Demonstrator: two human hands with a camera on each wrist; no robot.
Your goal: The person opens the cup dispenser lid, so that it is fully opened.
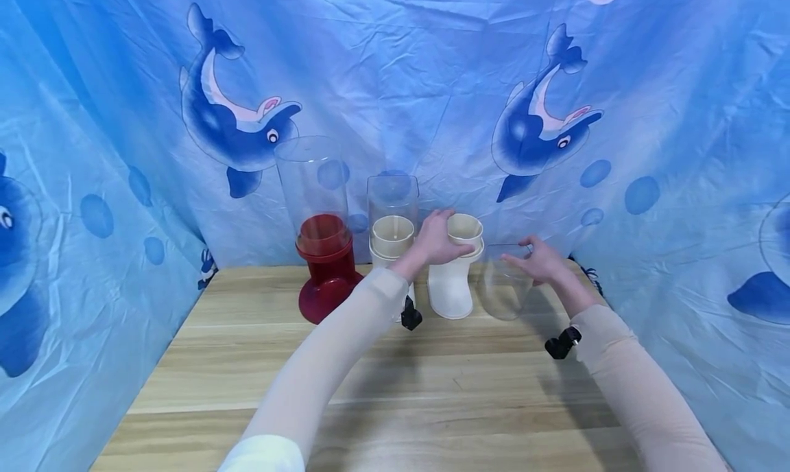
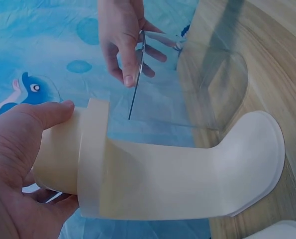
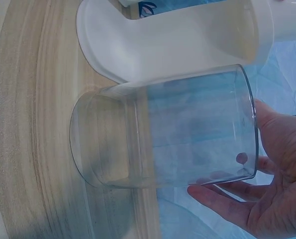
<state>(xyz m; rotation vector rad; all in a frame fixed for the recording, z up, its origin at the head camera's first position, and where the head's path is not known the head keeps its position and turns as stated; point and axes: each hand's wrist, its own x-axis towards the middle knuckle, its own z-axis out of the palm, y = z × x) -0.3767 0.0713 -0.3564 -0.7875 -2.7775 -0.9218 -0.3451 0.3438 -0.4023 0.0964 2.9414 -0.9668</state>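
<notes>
– What is held by the left hand point(image 1: 439, 240)?
– A white stand point(image 1: 450, 293), set on the surface point(image 1: 469, 390); its top is clasped by that grip, thumb and fingers curled round.
– And by the right hand point(image 1: 540, 263)?
– A clear jar point(image 1: 505, 297), just beside the stand; its rim is clamped between thumb and fingers.
– What else is seen?
– A second white stand point(image 1: 393, 237) and, farther left, a red stand point(image 1: 327, 280).

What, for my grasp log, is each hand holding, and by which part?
The left hand grips the rightmost white dispenser stand by its cream neck; the right hand holds the clear canister beside it near the rim.
</notes>
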